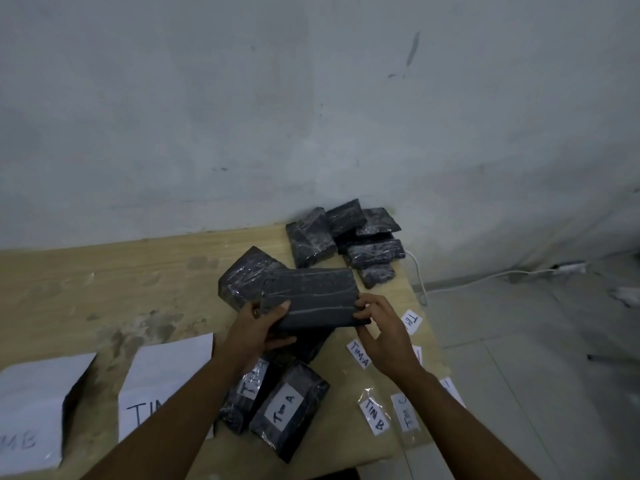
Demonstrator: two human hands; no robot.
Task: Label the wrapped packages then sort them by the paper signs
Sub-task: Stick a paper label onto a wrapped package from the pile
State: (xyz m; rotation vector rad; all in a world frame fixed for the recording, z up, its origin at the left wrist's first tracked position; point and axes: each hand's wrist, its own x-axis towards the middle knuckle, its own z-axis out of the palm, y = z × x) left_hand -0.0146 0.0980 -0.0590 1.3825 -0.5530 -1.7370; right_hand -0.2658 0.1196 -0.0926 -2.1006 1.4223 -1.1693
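Held package: a dark package wrapped in clear film (313,297) is lifted above the middle of the wooden surface (104,289), long side running left to right, with no label showing on its upper face.
Left hand: the left hand (258,329) has its grip closed on the package's left end, thumb on top and fingers curled beneath.
Right hand: the right hand (384,332) pinches the package's right end, thumb and forefinger tight on the corner, the other fingers loosely bent.
Labelled packages: two wrapped packages lie side by side below the hands; the nearer one (289,410) carries a white tag reading "TIM A", while the tag on the one beside it (246,393) is partly hidden by the left forearm.
Unlabelled stack: a heap of bare wrapped packages (346,237) sits at the far right corner against the wall, and another (244,277) lies just behind the held one.
Loose labels: small handwritten slips lie along the right edge, among them "TIM A" (359,353) and "TIM B" (375,415).
Paper signs: two large white sheets lie at the near left; one (162,386) begins "TIM", the other (34,410) is cut off by the frame.
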